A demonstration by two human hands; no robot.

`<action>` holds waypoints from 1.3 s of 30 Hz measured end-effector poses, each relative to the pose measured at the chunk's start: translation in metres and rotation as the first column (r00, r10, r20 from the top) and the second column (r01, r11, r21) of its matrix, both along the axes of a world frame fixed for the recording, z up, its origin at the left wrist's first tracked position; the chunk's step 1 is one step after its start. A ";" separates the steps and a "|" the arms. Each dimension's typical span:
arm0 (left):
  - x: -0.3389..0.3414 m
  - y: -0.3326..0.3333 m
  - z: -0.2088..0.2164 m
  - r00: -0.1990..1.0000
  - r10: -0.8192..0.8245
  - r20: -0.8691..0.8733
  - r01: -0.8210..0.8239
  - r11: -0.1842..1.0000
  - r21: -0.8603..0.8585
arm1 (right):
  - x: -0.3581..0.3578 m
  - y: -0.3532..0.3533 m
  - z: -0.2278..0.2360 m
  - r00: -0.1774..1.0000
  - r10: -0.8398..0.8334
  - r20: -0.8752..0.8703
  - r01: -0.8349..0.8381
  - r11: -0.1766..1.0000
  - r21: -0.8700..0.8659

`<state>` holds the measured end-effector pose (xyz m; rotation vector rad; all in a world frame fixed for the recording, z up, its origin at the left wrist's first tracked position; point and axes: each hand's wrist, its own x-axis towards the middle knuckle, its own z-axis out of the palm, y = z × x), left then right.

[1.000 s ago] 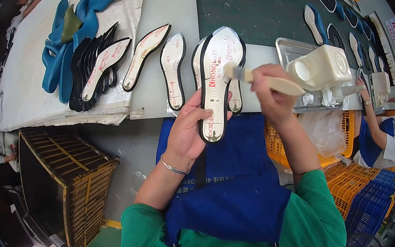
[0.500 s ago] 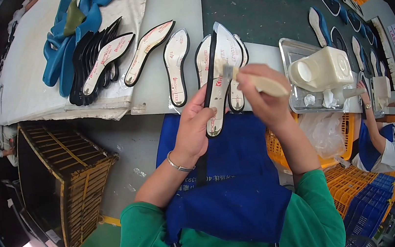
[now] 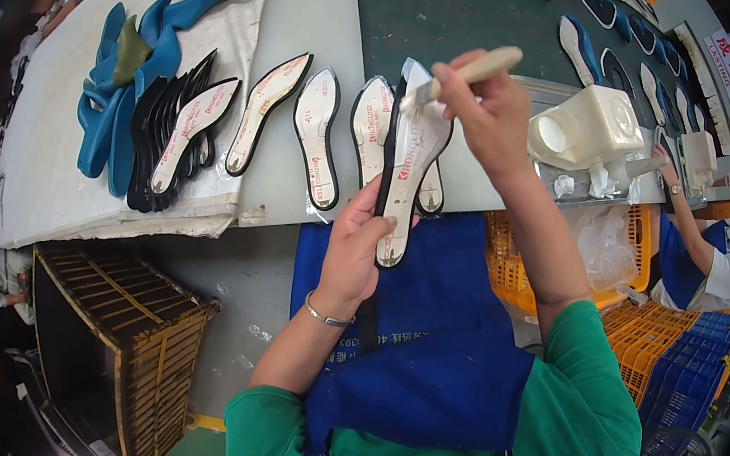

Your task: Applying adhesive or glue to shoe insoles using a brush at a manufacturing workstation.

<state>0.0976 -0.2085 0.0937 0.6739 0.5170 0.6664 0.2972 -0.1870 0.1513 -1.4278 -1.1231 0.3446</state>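
Pinching the heel end of the insole (image 3: 408,168) in our left hand (image 3: 358,247) grip, we have tilted it further upright over the bench (image 3: 312,16) edge since a second ago, while our right hand (image 3: 483,109), closed round the brush (image 3: 464,73), has swept to the toe at twelve o'clock, so the coating looks underway.

Soles (image 3: 317,134) are laid on the surface (image 3: 312,16) left of the jug (image 3: 585,123); crate (image 3: 124,340) is set below-left.
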 end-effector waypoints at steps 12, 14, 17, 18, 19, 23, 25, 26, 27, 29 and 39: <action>-0.007 0.012 0.001 0.996 -0.041 0.083 0.049 0.995 -0.091 | 0.066 0.015 -0.010 0.968 -0.218 -0.124 0.233 0.965 0.118; -0.008 0.019 0.002 0.991 -0.007 0.135 0.024 0.992 -0.123 | 0.056 -0.001 -0.006 0.946 -0.163 -0.280 0.221 0.957 0.190; -0.004 0.035 -0.005 0.966 0.045 0.253 0.001 0.984 -0.176 | 0.050 -0.018 -0.014 0.980 -0.172 -0.095 0.185 0.971 0.154; 0.000 0.042 -0.003 0.953 0.038 0.299 0.014 0.985 -0.170 | 0.044 -0.019 -0.017 0.986 -0.159 -0.054 0.166 0.972 0.165; 0.000 0.049 -0.005 0.951 0.055 0.304 -0.002 0.985 -0.173 | 0.033 -0.022 -0.023 0.988 -0.078 -0.134 0.089 0.993 0.076; 0.013 0.070 -0.001 0.928 0.106 0.358 -0.049 0.985 -0.167 | -0.013 -0.032 -0.041 0.890 0.104 -0.444 -0.216 0.954 -0.209; 0.019 0.077 -0.002 0.934 0.113 0.338 -0.067 0.987 -0.145 | -0.027 -0.031 -0.044 0.758 0.207 -0.618 -0.427 0.874 -0.232; 0.022 0.080 -0.005 0.930 0.102 0.352 -0.058 0.989 -0.133 | -0.029 -0.030 -0.050 0.748 0.265 -0.608 -0.502 0.826 -0.257; 0.024 0.082 -0.005 0.920 0.073 0.384 -0.014 0.988 -0.153 | -0.032 -0.027 -0.048 0.705 0.277 -0.653 -0.545 0.801 -0.248; 0.029 0.089 -0.005 0.916 0.062 0.396 0.002 0.987 -0.160 | -0.029 -0.018 -0.044 0.691 0.241 -0.682 -0.538 0.801 -0.263; -0.051 0.306 -0.038 0.621 0.561 -0.548 0.200 0.562 0.802 | 0.015 0.003 -0.045 0.712 0.071 -0.699 -0.357 0.893 -0.274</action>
